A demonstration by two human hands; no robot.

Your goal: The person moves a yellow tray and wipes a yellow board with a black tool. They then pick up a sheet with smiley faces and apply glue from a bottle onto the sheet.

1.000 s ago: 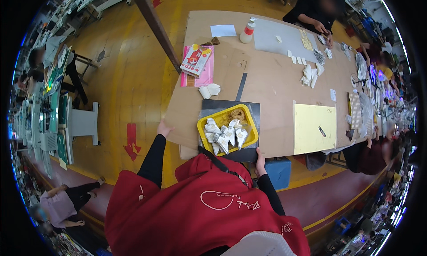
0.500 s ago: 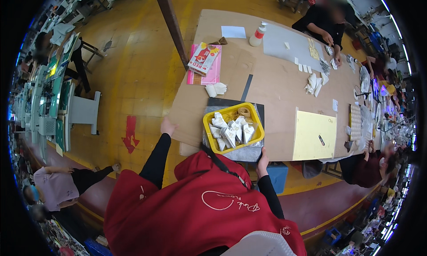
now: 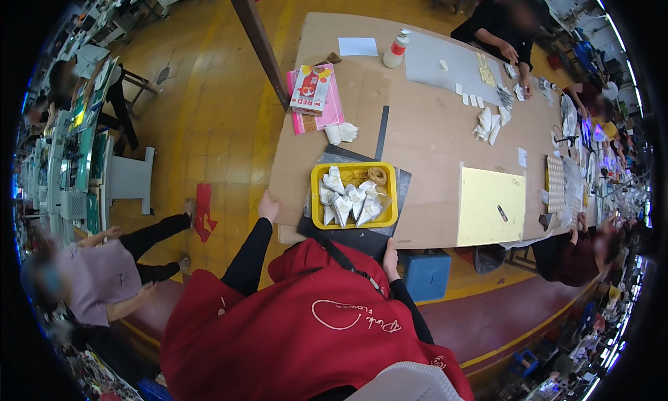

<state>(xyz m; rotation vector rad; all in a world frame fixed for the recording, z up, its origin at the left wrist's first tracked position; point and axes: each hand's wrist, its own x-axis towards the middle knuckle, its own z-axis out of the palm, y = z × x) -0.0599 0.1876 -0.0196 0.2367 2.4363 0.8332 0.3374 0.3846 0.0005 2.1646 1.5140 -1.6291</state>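
Note:
A yellow plastic tray [image 3: 394, 200] lies in front of me, holding several bundles of folded white pieces [image 3: 342, 207] and a coil of tan rubber bands [image 3: 376, 176]. Beneath it are a clear plastic sheet and a black board [image 3: 372, 243], which reaches the table's front edge. My right hand [image 3: 392, 260] grips the board's near right corner, thumb on top, its other fingers mostly hidden. At the table's left edge, my left hand [image 3: 268, 207] is closed against the cardboard-covered rim, apart from the tray.
Beyond the tray lie a white cloth-like bundle [image 3: 341, 133], a red and white box [image 3: 311, 89] on a pink packet, and a bottle [image 3: 395, 49]. A yellow sheet [image 3: 480, 220] with a pen-like tool is on the right. A blue stool [image 3: 426, 276] stands below. Co-workers sit around the table; a person [image 3: 97, 276] walks at left.
The tray and board have turned and shifted slightly left, and my right hand has moved left with them. My left hand has drawn slightly nearer me. The walking person's legs have spread apart.

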